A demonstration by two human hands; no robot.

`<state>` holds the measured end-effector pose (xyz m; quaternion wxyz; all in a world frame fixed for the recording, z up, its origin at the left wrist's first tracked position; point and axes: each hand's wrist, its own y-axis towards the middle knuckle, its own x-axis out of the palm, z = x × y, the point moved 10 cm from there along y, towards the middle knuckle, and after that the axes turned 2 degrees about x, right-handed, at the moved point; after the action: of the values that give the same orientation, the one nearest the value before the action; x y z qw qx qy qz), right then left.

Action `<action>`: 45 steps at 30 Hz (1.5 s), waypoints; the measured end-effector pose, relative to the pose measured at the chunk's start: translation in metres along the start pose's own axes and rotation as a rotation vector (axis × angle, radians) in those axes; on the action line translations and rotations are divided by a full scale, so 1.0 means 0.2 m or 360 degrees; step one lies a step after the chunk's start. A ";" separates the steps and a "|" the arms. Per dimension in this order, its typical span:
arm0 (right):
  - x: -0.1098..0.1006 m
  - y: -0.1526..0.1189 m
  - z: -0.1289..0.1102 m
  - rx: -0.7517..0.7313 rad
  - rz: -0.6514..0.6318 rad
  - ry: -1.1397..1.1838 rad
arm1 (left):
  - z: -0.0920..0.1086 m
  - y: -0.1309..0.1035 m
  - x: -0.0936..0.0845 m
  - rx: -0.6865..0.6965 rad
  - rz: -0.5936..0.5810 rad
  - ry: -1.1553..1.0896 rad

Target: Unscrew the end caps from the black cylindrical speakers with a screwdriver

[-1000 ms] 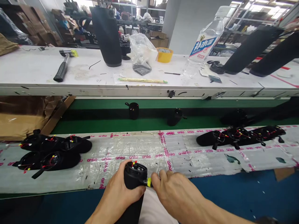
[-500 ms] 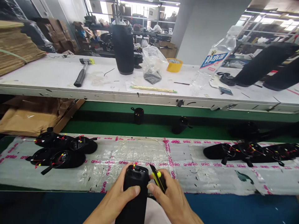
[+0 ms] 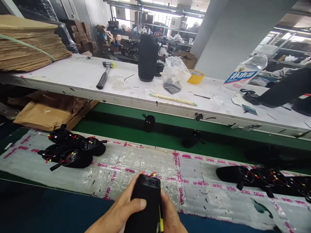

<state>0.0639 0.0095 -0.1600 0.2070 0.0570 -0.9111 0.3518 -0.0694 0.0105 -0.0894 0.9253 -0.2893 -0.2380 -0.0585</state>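
A black fabric-covered speaker body [image 3: 147,207] stands tilted close to my body, its ported end with red and yellow wire connectors pointing away. My left hand [image 3: 127,207] is wrapped round its left side, thumb lying across the front. Against the right side is my right hand [image 3: 171,215], its fingers partly hidden by the body. A black and yellow utility knife [image 3: 161,220] shows as a narrow strip between my right palm and the speaker; its blade cannot be seen.
Several wired speaker bodies [image 3: 75,158] lie left on the plastic-covered bench [image 3: 150,161], and more [image 3: 267,178] at the right. The shelf [image 3: 121,77] above carries a mallet [image 3: 103,79], a tall black cylinder [image 3: 147,60], yellow tape [image 3: 195,77] and a plastic bottle [image 3: 245,77].
My right hand has moved in against the speaker's right side, and the knife has swung from pointing up to lying along it. The speaker has turned slightly. The camera view has shifted and tilted.
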 end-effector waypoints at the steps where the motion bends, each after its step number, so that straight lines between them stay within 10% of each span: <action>1: -0.01 0.01 0.00 -0.0005 0.0009 -0.0017 | 0.01 0.00 0.01 -0.0006 -0.0050 -0.0014; 11: 0.04 0.10 -0.02 -0.0074 0.0032 0.0203 | 0.11 -0.01 -0.10 0.0223 0.0527 0.0875; 20: 0.01 0.19 -0.01 -0.0185 -0.0003 -0.0623 | 0.10 0.05 -0.16 0.0360 0.0312 0.0619; 25: 0.10 0.43 -0.39 -0.0550 0.0063 -0.1262 | 0.25 0.18 -0.51 0.0695 0.0908 0.1059; 32: 0.57 1.12 -1.08 -0.1092 0.0122 -0.2123 | 0.38 0.37 -0.83 0.1053 0.1405 0.1390; 38: 0.75 1.49 -1.08 -0.1074 0.0096 -0.2493 | 0.29 0.38 -0.94 0.1072 0.1593 0.1628; 45: 0.61 1.24 -1.12 -0.1144 0.0121 -0.2397 | 0.33 0.24 -0.89 0.1171 0.1720 0.1894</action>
<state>-0.0331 0.3489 -0.1125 -0.4640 0.1767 -0.8638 -0.0857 -0.2414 0.0819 -0.1509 0.8313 0.0323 0.4487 0.3264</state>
